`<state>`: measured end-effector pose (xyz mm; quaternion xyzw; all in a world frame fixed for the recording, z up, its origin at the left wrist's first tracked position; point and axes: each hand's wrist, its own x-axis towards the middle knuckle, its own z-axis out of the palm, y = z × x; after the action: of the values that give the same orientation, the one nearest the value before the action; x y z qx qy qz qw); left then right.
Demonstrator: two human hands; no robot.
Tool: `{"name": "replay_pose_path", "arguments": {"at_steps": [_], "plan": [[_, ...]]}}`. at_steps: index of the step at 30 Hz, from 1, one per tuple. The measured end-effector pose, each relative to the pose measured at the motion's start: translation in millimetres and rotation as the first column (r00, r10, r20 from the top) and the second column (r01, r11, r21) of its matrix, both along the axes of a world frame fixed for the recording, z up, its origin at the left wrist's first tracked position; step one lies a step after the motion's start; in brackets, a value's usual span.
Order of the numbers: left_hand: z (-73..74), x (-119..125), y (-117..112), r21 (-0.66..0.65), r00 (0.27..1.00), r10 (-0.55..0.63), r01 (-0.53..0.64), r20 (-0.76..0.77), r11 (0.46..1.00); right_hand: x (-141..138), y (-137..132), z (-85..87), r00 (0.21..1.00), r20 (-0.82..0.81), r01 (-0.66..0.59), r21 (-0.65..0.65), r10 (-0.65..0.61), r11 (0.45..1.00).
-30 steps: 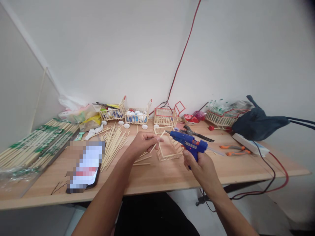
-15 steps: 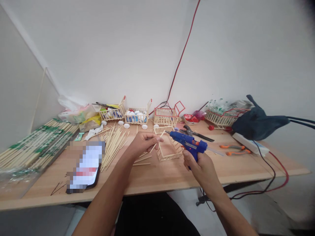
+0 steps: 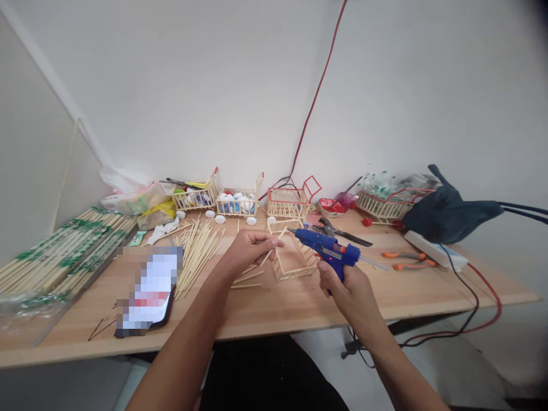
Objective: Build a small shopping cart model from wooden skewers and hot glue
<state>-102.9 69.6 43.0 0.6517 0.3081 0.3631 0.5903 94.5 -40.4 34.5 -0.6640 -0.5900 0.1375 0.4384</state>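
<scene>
My left hand pinches a short wooden stick, one end raised toward the nozzle of a blue hot glue gun. My right hand grips the gun's handle, with the nozzle pointing left at the stick's upper end. Just behind both, a small open frame of glued sticks stands on the wooden table. A few cut sticks lie under my left hand.
A pile of loose sticks and a phone lie to the left, bundled packs of sticks farther left. Several finished stick carts line the wall. Pliers, a black cutter, a power strip and a dark bag sit at right.
</scene>
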Motion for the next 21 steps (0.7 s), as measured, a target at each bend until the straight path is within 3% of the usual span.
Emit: {"name": "replay_pose_path", "arguments": {"at_steps": [21], "plan": [[1.7,0.1,-0.4,0.009,1.000,0.000,0.000,-0.014,1.000,1.1,0.0,-3.4,1.000,-0.005,-0.007,-0.014,0.007,1.000]]}}
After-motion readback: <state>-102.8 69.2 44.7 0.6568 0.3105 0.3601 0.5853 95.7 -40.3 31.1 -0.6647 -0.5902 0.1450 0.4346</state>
